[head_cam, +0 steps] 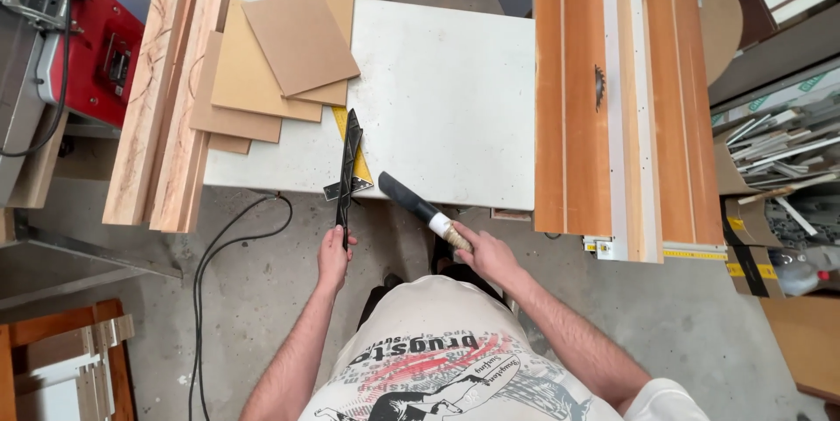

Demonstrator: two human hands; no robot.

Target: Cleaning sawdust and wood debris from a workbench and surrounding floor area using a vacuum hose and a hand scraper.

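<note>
My left hand (333,256) grips the near end of a long black tool (348,163) that lies over a yellow-and-black square (352,158) at the front edge of the white workbench (437,97). My right hand (486,253) holds the rope-wrapped handle of a black brush-like nozzle (408,196), whose flat dark head points at the bench's front edge. Both hands are in front of the bench, just below its edge.
Several thin brown boards (280,58) are stacked at the bench's back left. Long wooden planks (166,88) lean beside them. A wooden sled (621,106) over a saw blade (599,87) sits to the right. A black cable (219,272) trails on the concrete floor.
</note>
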